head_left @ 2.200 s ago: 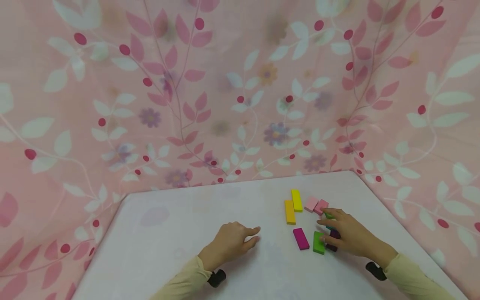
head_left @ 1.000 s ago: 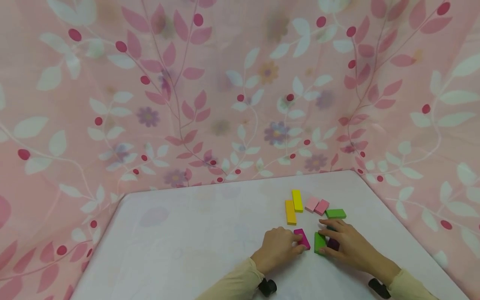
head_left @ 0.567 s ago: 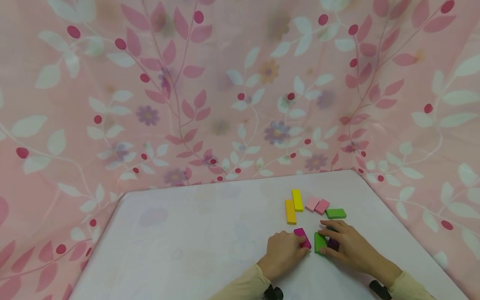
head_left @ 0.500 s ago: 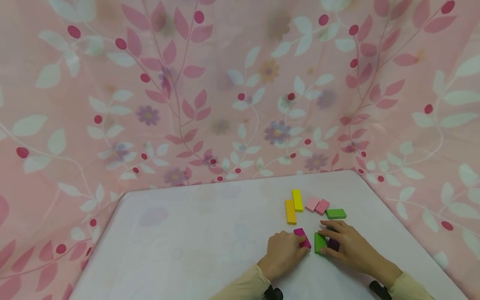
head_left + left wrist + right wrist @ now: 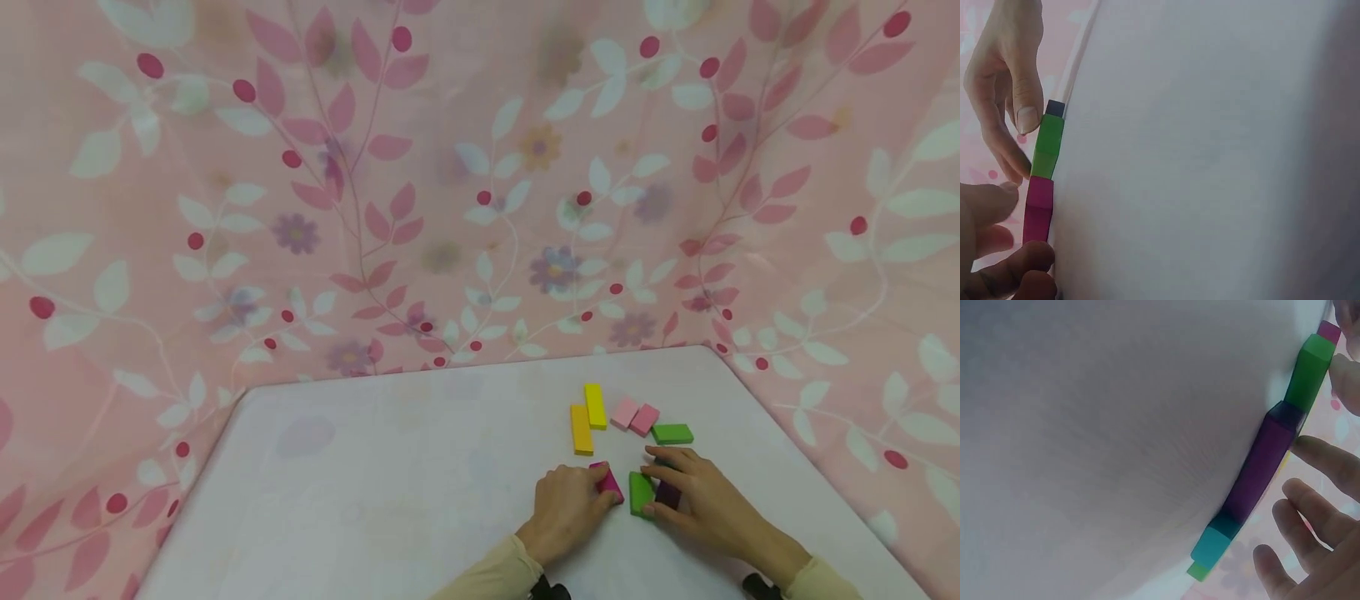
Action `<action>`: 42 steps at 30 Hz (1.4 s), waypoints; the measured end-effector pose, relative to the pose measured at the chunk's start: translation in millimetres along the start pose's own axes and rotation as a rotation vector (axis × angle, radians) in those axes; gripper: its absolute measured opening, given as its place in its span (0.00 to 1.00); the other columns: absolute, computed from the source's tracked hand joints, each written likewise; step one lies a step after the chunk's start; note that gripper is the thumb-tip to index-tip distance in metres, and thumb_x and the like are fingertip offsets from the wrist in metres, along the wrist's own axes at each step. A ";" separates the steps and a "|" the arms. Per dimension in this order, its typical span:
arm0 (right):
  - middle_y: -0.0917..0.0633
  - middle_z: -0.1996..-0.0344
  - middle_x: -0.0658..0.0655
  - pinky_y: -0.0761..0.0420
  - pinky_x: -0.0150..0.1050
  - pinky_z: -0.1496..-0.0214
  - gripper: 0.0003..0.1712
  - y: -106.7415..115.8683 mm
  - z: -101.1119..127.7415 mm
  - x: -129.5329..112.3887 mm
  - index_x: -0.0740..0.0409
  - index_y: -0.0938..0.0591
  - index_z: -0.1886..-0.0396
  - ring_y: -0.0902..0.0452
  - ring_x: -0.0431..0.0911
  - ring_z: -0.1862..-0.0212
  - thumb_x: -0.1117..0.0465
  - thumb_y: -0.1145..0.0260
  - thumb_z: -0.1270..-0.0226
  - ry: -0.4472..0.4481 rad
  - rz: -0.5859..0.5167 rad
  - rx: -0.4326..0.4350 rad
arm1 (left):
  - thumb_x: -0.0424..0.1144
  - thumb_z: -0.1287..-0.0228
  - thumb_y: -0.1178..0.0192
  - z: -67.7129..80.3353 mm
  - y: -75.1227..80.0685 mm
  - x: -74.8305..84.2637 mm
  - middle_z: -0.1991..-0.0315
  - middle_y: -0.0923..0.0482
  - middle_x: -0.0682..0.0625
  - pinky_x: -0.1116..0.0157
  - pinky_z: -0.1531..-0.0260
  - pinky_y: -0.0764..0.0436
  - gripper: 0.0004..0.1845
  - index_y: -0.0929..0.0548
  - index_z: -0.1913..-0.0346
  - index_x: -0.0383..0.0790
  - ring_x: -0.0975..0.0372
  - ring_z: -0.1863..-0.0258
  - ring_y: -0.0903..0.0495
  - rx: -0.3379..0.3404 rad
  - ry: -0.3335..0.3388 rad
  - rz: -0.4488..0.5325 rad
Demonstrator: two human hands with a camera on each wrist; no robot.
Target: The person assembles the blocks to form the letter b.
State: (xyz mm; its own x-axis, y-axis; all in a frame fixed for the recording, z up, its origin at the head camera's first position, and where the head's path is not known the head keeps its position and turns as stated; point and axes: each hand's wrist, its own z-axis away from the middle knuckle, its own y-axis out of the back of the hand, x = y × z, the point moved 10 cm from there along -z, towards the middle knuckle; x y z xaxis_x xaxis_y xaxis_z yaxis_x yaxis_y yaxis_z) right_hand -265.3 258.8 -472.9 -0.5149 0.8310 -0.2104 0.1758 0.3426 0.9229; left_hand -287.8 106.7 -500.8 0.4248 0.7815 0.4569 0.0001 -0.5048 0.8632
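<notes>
Working the magenta rectangular block well probably calls for a light pinch low on its sides, keeping it flat on the white-covered bench so that it neither tips nor knocks the bright green rectangular block just to its right. A soft touch from the right hand would help too, since the dark purple rectangular block beside the green one could easily be nudged. The left hand pinches the magenta block between thumb and fingers; the right hand grasps nothing, its fingers loosely extended about the green and purple blocks, though whether their tips touch is hard to tell. The magenta block lies on the bench between the hands, slanted, its far end angled leftward and its near end closest to the green one. It looks plain, smooth and crisp-edged, deep and even in colour.
</notes>
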 end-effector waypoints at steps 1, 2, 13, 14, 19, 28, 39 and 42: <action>0.20 0.39 0.54 0.25 0.62 0.46 0.29 -0.1 0.2 -0.3 0.45 0.14 0.48 0.25 0.55 0.40 0.37 0.26 0.46 -0.001 -0.002 0.001 | 0.56 0.40 0.32 0.0 0.3 -1.1 0.75 0.15 0.63 0.70 0.86 0.39 0.15 0.11 0.50 0.62 0.70 0.84 0.34 0.002 0.005 0.003; 0.20 0.39 0.53 0.25 0.62 0.46 0.29 -0.5 0.4 -0.2 0.45 0.14 0.48 0.25 0.55 0.40 0.37 0.26 0.46 -0.004 -0.002 0.001 | 0.56 0.40 0.33 -0.1 0.5 -2.1 0.74 0.15 0.63 0.70 0.85 0.39 0.16 0.12 0.50 0.62 0.70 0.84 0.34 -0.001 0.012 0.002; 0.21 0.39 0.52 0.23 0.60 0.45 0.29 -7.5 -2.5 -5.9 0.40 0.14 0.45 0.25 0.52 0.40 0.36 0.27 0.46 0.002 -0.031 -0.041 | 0.57 0.38 0.35 3.2 3.4 -7.6 0.82 0.23 0.62 0.68 0.85 0.38 0.09 0.10 0.57 0.65 0.67 0.84 0.33 -0.074 -0.005 -0.073; 0.20 0.40 0.51 0.22 0.58 0.45 0.28 -7.0 -3.0 -8.0 0.40 0.14 0.46 0.25 0.50 0.41 0.36 0.27 0.46 0.014 -0.029 -0.035 | 0.57 0.38 0.35 4.5 4.7 -9.0 0.79 0.20 0.63 0.68 0.84 0.37 0.10 0.11 0.55 0.65 0.67 0.83 0.32 -0.072 -0.007 -0.078; 0.23 0.53 0.41 0.23 0.36 0.57 0.27 -4.9 -4.6 -18.2 0.40 0.13 0.48 0.32 0.35 0.54 0.37 0.26 0.47 0.066 -0.017 0.000 | 0.56 0.38 0.34 10.9 13.6 -17.0 0.65 0.12 0.64 0.69 0.84 0.36 0.14 0.14 0.50 0.69 0.69 0.80 0.28 -0.066 0.002 -0.078; 0.34 0.66 0.34 0.36 0.26 0.65 0.29 -15.2 -9.1 -40.1 0.43 0.13 0.47 0.42 0.30 0.61 0.37 0.27 0.46 0.121 -0.097 -0.037 | 0.56 0.44 0.30 20.9 25.7 -47.6 0.62 0.12 0.65 0.71 0.79 0.32 0.13 0.10 0.55 0.63 0.70 0.72 0.23 -0.107 0.092 0.029; 0.31 0.64 0.35 0.29 0.28 0.62 0.29 -39.5 -19.2 -62.1 0.38 0.16 0.42 0.37 0.32 0.61 0.35 0.31 0.42 0.070 -0.196 -0.226 | 0.53 0.46 0.27 32.7 56.1 -101.1 0.62 0.12 0.63 0.69 0.78 0.30 0.13 0.09 0.57 0.58 0.61 0.61 0.16 -0.035 0.197 0.146; 0.30 0.64 0.35 0.29 0.28 0.62 0.29 -43.2 -24.1 -71.2 0.38 0.16 0.42 0.37 0.32 0.61 0.36 0.30 0.42 0.094 -0.206 -0.225 | 0.52 0.48 0.26 35.6 64.7 -110.3 0.62 0.11 0.62 0.68 0.79 0.29 0.13 0.09 0.59 0.58 0.59 0.61 0.15 -0.005 0.199 0.129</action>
State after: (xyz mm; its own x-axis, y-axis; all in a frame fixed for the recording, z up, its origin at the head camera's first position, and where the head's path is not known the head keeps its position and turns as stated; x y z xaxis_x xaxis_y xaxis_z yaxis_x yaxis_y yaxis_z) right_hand -256.5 174.2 -490.0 -0.5978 0.7065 -0.3788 -0.1246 0.3849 0.9145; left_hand -302.4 -25.2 -502.9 0.2346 0.7674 0.5966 -0.0476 -0.6040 0.7956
